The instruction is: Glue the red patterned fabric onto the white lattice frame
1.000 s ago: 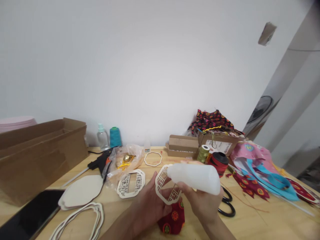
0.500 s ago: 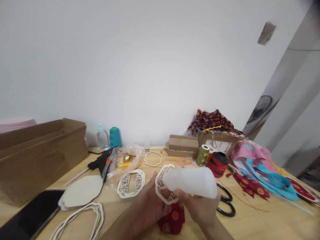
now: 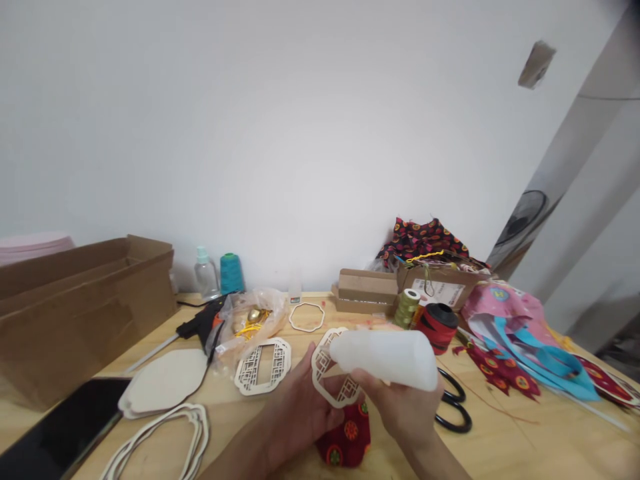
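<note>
One head-worn camera looks forward and down onto the surface point(image 3: 550, 453). It sits near the surface, facing the wall point(image 3: 300, 133) beyond.

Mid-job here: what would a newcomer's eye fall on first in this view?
Probably the white bottle, held nearly level in the right hand, its narrower end overlapping the pale lattice frame in the left hand. Next might come the red patterned cloth just below that frame, then the bright blue ribbon at far right.
</note>
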Demonstrator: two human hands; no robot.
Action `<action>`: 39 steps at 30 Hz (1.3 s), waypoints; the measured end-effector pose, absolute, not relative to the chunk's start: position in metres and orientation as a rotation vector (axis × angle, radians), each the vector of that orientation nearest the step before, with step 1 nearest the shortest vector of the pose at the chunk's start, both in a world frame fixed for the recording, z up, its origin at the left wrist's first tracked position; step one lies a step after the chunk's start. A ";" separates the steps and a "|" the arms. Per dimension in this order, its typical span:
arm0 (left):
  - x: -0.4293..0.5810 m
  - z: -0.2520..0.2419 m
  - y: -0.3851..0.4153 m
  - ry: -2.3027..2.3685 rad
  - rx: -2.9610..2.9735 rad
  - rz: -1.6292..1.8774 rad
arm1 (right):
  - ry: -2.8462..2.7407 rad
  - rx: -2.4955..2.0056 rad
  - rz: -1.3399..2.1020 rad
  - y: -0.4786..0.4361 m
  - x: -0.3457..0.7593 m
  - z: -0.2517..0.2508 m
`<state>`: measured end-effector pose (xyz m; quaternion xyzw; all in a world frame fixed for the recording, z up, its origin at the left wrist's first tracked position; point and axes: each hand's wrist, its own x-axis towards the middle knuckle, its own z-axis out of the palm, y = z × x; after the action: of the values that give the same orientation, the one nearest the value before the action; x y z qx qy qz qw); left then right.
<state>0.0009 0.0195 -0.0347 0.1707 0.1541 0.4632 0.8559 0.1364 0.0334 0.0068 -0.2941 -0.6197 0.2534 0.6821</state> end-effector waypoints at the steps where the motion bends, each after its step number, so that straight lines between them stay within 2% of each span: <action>1: 0.001 -0.034 0.019 0.327 0.357 0.973 | -1.372 -0.666 0.585 0.033 0.136 0.007; 39: 0.000 -0.034 0.020 0.337 0.310 0.988 | -1.607 -0.569 0.533 0.036 0.142 0.006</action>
<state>-0.0001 0.0201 -0.0338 0.1475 0.1602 0.4699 0.8554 0.1422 0.0363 0.0064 -0.2483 -0.7010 0.2324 0.6268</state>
